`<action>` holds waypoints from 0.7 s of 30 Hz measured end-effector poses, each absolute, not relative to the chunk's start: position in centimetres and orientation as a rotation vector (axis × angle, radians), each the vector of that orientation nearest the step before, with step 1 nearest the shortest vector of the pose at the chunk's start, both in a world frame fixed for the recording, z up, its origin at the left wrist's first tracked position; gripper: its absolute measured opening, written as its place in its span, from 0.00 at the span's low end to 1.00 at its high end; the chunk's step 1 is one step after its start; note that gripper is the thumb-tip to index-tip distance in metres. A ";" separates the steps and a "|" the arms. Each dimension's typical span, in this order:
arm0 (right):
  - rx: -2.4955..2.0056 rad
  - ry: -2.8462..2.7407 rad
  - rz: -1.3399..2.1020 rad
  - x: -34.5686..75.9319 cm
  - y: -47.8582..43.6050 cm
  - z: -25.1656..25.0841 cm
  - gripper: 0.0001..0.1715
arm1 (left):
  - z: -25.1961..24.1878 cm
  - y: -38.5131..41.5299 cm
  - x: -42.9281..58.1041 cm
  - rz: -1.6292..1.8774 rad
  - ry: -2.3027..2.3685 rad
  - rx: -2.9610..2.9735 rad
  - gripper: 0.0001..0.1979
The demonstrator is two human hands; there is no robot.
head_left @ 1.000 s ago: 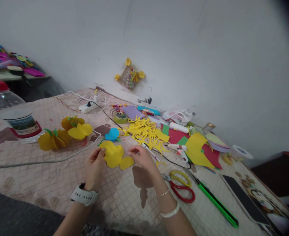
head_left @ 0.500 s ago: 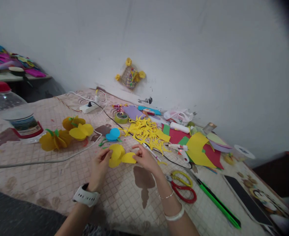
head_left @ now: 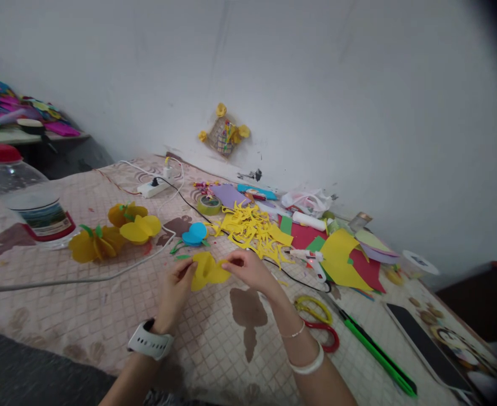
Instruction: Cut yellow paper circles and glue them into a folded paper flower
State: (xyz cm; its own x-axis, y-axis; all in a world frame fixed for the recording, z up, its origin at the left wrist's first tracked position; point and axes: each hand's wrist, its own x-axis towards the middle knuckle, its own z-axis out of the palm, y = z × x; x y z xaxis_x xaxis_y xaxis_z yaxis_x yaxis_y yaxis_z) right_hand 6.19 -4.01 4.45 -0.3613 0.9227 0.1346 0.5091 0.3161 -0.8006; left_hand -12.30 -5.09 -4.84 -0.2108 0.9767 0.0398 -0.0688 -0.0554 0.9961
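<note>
My left hand (head_left: 181, 282) pinches the left edge of a yellow paper cutout (head_left: 204, 273) with rounded, folded lobes, held just over the table. On the other side, my right hand (head_left: 248, 270) grips the cutout's right end between thumb and fingertips. Just beyond the hands lies a blue paper piece (head_left: 195, 234) with green strips beside it. To the left sit a yellow paper shape (head_left: 141, 229) and orange-yellow folded paper pumpkins (head_left: 95, 243) with green tops.
Yellow paper scraps (head_left: 254, 225) are heaped beyond the hands. A glue gun (head_left: 310, 256), scissors (head_left: 316, 316), a green utility knife (head_left: 375, 352) and a phone (head_left: 426, 344) lie right. A large bottle (head_left: 41, 208) and a power strip (head_left: 153, 187) stand left.
The right hand has moved slightly left toward the left hand, bringing the separate-looking right lobe up against the rest of the yellow paper. The left hand keeps its pinch.
</note>
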 end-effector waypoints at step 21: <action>-1.434 -2.006 0.688 3.1 -1.4 1.2 0.07 | -3.5 -4.0 -15.6 1.635 1.336 1.010 0.16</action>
State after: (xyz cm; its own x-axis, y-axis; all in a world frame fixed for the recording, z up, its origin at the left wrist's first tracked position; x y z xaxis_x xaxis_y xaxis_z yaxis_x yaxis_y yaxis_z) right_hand 3.15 -1.44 1.23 -0.2600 0.9533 0.1538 0.6580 0.2915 -0.6943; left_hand -15.61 -4.02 -3.53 -0.3799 0.9195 0.1012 -0.0842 -0.1433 0.9861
